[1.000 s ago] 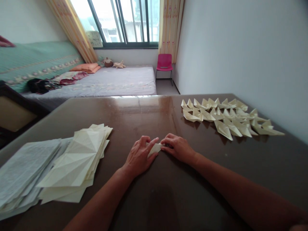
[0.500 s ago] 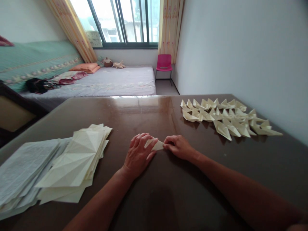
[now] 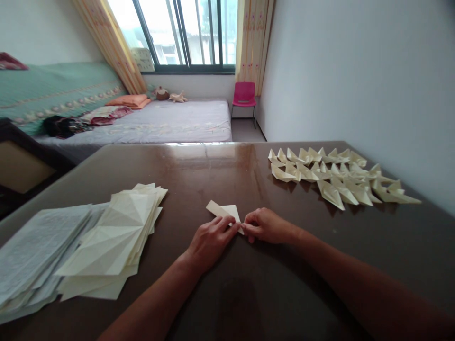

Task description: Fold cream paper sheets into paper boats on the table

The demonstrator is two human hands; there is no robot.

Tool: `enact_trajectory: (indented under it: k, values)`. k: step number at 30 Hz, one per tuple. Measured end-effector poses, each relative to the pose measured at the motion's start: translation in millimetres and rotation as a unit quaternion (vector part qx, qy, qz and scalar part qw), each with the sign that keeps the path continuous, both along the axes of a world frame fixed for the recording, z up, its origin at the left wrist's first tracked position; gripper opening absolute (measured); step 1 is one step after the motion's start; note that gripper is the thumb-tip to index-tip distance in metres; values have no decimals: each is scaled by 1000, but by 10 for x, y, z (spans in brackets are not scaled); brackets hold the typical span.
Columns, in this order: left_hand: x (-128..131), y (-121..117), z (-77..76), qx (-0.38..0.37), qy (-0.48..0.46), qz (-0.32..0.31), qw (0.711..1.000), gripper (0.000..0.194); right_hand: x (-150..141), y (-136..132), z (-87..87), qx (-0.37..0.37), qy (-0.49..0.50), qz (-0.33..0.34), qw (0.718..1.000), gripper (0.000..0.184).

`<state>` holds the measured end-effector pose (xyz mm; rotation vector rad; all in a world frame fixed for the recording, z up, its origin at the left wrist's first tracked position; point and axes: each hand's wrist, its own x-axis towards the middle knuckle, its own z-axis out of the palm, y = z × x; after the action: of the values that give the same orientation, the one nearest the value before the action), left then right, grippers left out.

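A small folded piece of cream paper (image 3: 232, 211) lies on the brown table between my hands, one strip of it pointing up to the left. My left hand (image 3: 215, 239) rests over its lower left part, fingers together and pressing it near the right corner. At that corner the fingertips of my right hand (image 3: 265, 226) pinch the paper's edge. My fingers hide the lower part of the folds.
Rows of folded paper boats (image 3: 330, 175) stand at the table's far right. To the left lie a stack of creased cream sheets (image 3: 117, 227) and a pile of grey printed paper (image 3: 39, 246). Beyond the table (image 3: 192, 175) are a bed (image 3: 185, 118) and a pink chair (image 3: 244, 94).
Both hands have shifted slightly nearer to me. The left hand has slid down off the paper's upper part, so more of the folded paper and its strip show.
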<state>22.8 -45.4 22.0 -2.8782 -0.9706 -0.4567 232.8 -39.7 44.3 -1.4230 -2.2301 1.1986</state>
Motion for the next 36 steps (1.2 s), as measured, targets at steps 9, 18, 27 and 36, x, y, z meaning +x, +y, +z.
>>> enact_trajectory:
  k: [9, 18, 27, 36]
  values:
    - [-45, 40, 1, -129, -127, -76, 981, 26, 207, 233, -135, 190, 2, -185, 964, 22]
    - [-16, 7, 73, -147, -117, 8, 982, 16, 116, 156, -176, 110, 21, -112, 987, 19]
    - [47, 24, 10, -116, -63, 80, 988, 35, 114, 149, -181, 102, -15, -95, 990, 15]
    - [55, 61, 5, -80, -11, 70, 994, 45, 158, 269, -289, 17, 54, -159, 986, 32]
